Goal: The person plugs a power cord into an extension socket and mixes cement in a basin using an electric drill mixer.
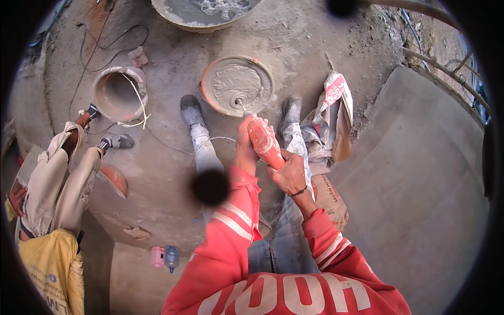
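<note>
A red, mortar-smeared mixing drill (264, 142) is held between my two hands. My left hand (245, 149) is closed round its front part, near the shaft. Farther back, my right hand (290, 172) grips the rear of the body. The drill's metal shaft (241, 105) runs down into wet grey mortar (233, 83), and its lower end is hidden there. Swirl ridges mark the mortar's surface. An orange-rimmed bucket (206, 93) holds the mortar and stands on the ground between my feet.
At left stand a pale bucket (140, 79) with a rope handle and a person (58, 181) in a yellow shirt. A large basin (202, 28) of watery mix is at the top. Cement bags (329, 202) lie by my right leg. A cable (168, 147) crosses the ground.
</note>
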Action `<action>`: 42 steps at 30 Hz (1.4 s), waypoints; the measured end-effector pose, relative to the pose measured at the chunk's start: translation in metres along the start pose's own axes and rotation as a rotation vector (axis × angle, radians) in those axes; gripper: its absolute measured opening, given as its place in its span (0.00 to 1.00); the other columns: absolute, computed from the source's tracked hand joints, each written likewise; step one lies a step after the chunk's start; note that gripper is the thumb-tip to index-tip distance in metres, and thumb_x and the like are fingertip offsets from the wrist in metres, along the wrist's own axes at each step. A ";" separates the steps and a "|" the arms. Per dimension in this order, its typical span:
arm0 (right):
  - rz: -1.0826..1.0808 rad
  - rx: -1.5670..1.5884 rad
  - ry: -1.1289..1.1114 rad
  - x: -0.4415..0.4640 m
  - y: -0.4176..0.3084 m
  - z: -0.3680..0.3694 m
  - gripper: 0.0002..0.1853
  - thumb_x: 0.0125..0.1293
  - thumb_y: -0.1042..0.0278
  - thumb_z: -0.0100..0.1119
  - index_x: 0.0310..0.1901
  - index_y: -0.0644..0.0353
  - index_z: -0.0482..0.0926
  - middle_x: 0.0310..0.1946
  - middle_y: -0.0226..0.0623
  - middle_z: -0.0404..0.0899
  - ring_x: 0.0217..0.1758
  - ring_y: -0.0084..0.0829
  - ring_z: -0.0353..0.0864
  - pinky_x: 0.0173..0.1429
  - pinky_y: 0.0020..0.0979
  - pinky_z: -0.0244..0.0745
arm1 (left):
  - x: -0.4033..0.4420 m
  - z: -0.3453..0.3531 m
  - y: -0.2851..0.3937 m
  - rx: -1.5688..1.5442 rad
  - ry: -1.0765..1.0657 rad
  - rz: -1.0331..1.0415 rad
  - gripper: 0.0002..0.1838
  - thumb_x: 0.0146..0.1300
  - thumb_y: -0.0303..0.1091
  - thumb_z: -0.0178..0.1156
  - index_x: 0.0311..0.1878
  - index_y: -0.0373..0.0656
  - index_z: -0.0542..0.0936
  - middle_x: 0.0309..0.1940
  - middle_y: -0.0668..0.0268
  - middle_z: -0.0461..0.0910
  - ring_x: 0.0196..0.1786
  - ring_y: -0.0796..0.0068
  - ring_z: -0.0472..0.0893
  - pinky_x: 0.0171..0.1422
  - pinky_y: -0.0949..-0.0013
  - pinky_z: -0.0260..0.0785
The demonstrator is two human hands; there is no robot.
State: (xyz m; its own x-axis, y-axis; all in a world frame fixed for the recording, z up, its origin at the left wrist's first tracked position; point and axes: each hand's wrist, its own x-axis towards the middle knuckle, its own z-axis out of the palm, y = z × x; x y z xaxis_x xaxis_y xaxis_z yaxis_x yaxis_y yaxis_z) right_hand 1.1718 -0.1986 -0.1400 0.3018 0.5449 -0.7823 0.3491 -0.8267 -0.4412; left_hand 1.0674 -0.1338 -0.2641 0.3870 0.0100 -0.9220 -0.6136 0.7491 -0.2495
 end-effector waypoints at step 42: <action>0.162 0.104 0.140 -0.054 0.053 0.031 0.14 0.50 0.68 0.66 0.37 0.69 0.84 0.28 0.49 0.86 0.31 0.38 0.87 0.41 0.38 0.78 | 0.015 -0.038 -0.056 0.227 0.102 -0.129 0.18 0.63 0.47 0.65 0.49 0.48 0.75 0.41 0.62 0.80 0.35 0.60 0.82 0.36 0.53 0.79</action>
State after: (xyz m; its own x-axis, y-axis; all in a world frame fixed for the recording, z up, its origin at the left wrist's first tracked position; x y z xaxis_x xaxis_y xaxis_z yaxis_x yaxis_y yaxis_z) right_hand 1.1464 -0.2764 -0.1353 0.4690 0.4116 -0.7814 0.1947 -0.9112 -0.3631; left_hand 1.0812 -0.2011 -0.2750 0.3738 -0.1529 -0.9148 -0.3892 0.8695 -0.3043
